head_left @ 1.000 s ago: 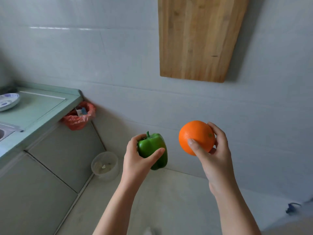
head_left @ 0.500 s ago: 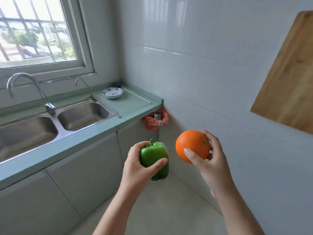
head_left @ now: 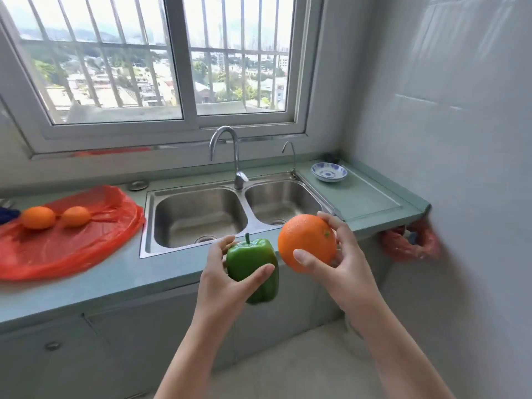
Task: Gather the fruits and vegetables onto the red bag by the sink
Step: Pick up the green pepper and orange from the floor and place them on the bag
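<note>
A person stood facing a pale green kitchen surface [head_left: 121,277] with a double steel sink [head_left: 230,214] under a barred window. The left hand [head_left: 227,280] gripped a green bell pepper [head_left: 250,266] (stem up), and the right hand [head_left: 342,263] gripped an orange [head_left: 306,240], both held in the air before the sink. Left of the sink, a red bag [head_left: 69,246] lay spread on the surface with two smaller oranges [head_left: 54,217] resting on it.

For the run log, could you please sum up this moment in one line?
left hand: holds green bell pepper | right hand: holds orange | red bag: two small oranges on it
</note>
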`<state>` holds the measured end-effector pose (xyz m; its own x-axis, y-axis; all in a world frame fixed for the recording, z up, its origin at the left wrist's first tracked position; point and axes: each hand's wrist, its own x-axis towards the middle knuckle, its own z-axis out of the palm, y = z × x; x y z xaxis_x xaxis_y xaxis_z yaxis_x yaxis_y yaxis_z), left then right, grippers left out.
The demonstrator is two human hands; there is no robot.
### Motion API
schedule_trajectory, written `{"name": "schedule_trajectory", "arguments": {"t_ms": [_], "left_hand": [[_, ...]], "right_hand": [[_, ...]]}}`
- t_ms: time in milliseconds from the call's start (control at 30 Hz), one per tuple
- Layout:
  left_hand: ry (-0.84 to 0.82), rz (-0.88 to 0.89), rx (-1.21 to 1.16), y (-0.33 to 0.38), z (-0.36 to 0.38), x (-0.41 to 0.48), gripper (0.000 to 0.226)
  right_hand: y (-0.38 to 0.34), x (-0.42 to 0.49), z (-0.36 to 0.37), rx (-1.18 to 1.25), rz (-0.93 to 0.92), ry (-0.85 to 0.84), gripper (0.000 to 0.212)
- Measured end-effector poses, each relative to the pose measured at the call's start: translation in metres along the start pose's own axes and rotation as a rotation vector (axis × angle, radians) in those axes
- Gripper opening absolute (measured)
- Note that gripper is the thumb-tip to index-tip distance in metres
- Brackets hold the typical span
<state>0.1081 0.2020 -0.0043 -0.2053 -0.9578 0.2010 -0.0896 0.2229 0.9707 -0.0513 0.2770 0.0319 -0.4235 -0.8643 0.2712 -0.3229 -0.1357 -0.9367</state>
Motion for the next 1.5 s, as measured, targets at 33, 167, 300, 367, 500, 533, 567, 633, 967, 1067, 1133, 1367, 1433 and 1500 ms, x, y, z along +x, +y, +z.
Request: {"name": "schedule_trajectory", "arguments": {"t_ms": [33, 167, 300, 367, 500, 533, 567, 633, 967, 1067, 1133, 1367, 1433, 1500], "left_hand": [[0.023, -0.006, 0.006, -0.005, -0.014, 0.006, 0.077], [0.116, -0.038, 0.017, -0.023, -0.065, 0.022, 0.07], [0.239, -0.101, 0.026, -0.046, -0.107, 0.04, 0.067], [0.286, -0.14, 0.032, -0.058, -0.123, 0.049, 0.064], [0.364, -0.211, 0.059, -0.081, -0.153, 0.083, 0.058], [0.391, -0.22, 0.076, -0.086, -0.161, 0.094, 0.061], [0.419, -0.224, 0.09, -0.089, -0.169, 0.107, 0.064], [0.462, -0.229, 0.118, -0.091, -0.183, 0.134, 0.064], [0.743, -0.266, 0.252, -0.122, -0.248, 0.218, 0.056], [0.832, -0.291, 0.282, -0.138, -0.271, 0.225, 0.055], [0.86, -0.299, 0.289, -0.149, -0.289, 0.231, 0.055], [0.825, -0.381, 0.257, -0.201, -0.351, 0.26, 0.062], [0.795, -0.403, 0.266, -0.216, -0.371, 0.273, 0.065], [0.777, -0.402, 0.293, -0.229, -0.391, 0.286, 0.065]], "right_hand": [[0.0, 0.007, 0.016, 0.014, 0.003, -0.03, 0.066], [0.003, 0.032, 0.077, 0.045, 0.025, -0.155, 0.069], [0.009, 0.061, 0.132, 0.063, 0.037, -0.285, 0.062], [0.017, 0.078, 0.157, 0.065, 0.046, -0.326, 0.06], [0.033, 0.122, 0.211, 0.079, 0.055, -0.398, 0.061], [0.037, 0.135, 0.224, 0.091, 0.058, -0.422, 0.061], [0.04, 0.148, 0.238, 0.107, 0.063, -0.442, 0.061], [0.045, 0.175, 0.261, 0.136, 0.069, -0.458, 0.059], [0.059, 0.274, 0.376, 0.148, 0.073, -0.664, 0.059], [0.069, 0.277, 0.413, 0.139, 0.101, -0.727, 0.06], [0.074, 0.278, 0.438, 0.132, 0.127, -0.769, 0.062], [0.089, 0.286, 0.518, 0.04, 0.173, -0.766, 0.068], [0.093, 0.289, 0.542, 0.0, 0.19, -0.775, 0.068], [0.097, 0.292, 0.566, -0.034, 0.192, -0.796, 0.068]]}}
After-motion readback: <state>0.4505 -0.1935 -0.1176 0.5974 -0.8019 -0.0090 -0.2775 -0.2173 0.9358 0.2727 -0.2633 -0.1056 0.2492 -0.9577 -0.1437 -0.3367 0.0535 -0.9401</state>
